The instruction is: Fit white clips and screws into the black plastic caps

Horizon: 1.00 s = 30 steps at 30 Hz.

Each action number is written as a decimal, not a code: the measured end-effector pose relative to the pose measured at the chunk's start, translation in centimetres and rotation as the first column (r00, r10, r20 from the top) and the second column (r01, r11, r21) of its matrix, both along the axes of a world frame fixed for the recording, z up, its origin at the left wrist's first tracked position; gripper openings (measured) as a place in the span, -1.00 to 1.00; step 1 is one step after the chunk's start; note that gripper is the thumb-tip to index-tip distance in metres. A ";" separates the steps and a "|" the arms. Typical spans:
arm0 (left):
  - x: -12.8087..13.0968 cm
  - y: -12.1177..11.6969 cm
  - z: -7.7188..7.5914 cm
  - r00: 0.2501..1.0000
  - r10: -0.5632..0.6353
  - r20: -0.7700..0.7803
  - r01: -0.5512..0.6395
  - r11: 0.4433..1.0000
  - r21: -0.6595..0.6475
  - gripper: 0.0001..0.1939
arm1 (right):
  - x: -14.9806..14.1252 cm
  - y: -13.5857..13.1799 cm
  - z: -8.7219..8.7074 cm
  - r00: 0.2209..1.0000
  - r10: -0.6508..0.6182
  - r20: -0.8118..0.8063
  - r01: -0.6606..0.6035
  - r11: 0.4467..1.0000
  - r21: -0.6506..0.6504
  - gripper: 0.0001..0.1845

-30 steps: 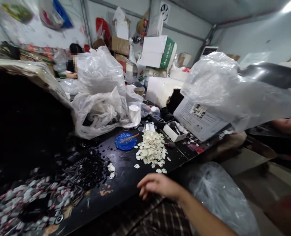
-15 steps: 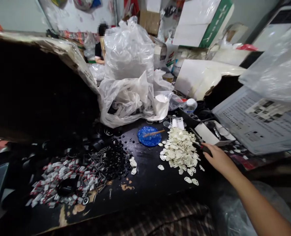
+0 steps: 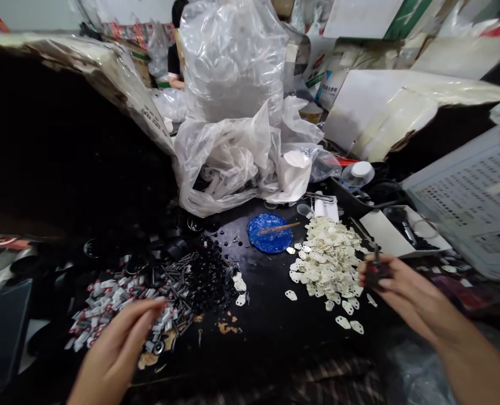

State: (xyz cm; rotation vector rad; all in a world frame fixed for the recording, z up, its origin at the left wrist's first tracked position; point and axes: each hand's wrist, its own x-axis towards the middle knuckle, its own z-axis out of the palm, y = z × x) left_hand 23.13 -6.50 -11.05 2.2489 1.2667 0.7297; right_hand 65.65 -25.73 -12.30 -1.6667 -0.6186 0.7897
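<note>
Dark, thick-handled, slim-shafted tool (image 3: 375, 277) is gripped in the right hand (image 3: 410, 289), right of heaped flat cream pieces (image 3: 328, 259); whether the left hand (image 3: 114, 351) is closed, I cannot tell.

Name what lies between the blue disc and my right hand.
The heap of cream plates lies between the blue disc and your right hand, in the head view.
</note>
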 end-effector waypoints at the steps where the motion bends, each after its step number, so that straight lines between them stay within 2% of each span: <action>1: 2.2 1.3 0.2 0.990 -0.131 -0.050 0.132 0.991 0.012 -0.69 | -1.8 0.9 0.3 0.994 0.086 -0.071 -0.083 0.996 0.035 -0.63; 3: 7.0 3.8 0.1 0.913 -0.354 -0.203 0.365 0.931 0.014 -0.66 | -5.0 2.6 0.6 0.967 0.225 -0.118 -0.218 0.974 0.063 -0.68; 4: 9.3 5.0 -0.1 0.883 -0.408 -0.233 0.421 0.907 0.009 -0.67 | -6.4 3.3 0.6 0.953 0.291 -0.080 -0.290 0.957 0.023 -0.72; 6: 13.1 6.8 -1.0 0.831 -0.482 -0.277 0.502 0.865 0.000 -0.70 | -8.5 4.5 0.7 0.911 0.404 0.084 -0.396 0.913 -0.102 -0.82; 9: 15.9 8.1 -2.7 0.773 -0.543 -0.327 0.576 0.818 0.003 -0.70 | -10.5 5.9 0.7 0.789 0.493 0.367 -0.440 0.870 -0.222 -0.79; 12: 16.3 8.4 -3.9 0.735 -0.569 -0.369 0.616 0.788 0.012 -0.67 | -11.6 7.3 0.3 0.652 0.511 0.560 -0.443 0.856 -0.266 -0.65; 15: 16.2 8.4 -4.2 0.704 -0.588 -0.399 0.647 0.763 0.017 -0.64 | -12.1 8.7 -0.6 0.567 0.504 0.652 -0.406 0.859 -0.312 -0.58; 21: 16.6 8.4 -4.4 0.661 -0.618 -0.425 0.695 0.717 0.039 -0.64 | -12.7 10.4 -2.5 0.533 0.484 0.694 -0.350 0.873 -0.340 -0.50; 25: 16.4 8.1 -4.1 0.636 -0.636 -0.437 0.720 0.693 0.041 -0.66 | -13.6 10.8 -2.7 0.499 0.522 0.692 -0.402 0.847 -0.348 -0.46; 30: 14.8 7.4 -3.4 0.598 -0.669 -0.442 0.739 0.673 -0.019 -0.71 | -15.6 11.8 -2.6 0.467 0.574 0.673 -0.496 0.800 -0.338 -0.44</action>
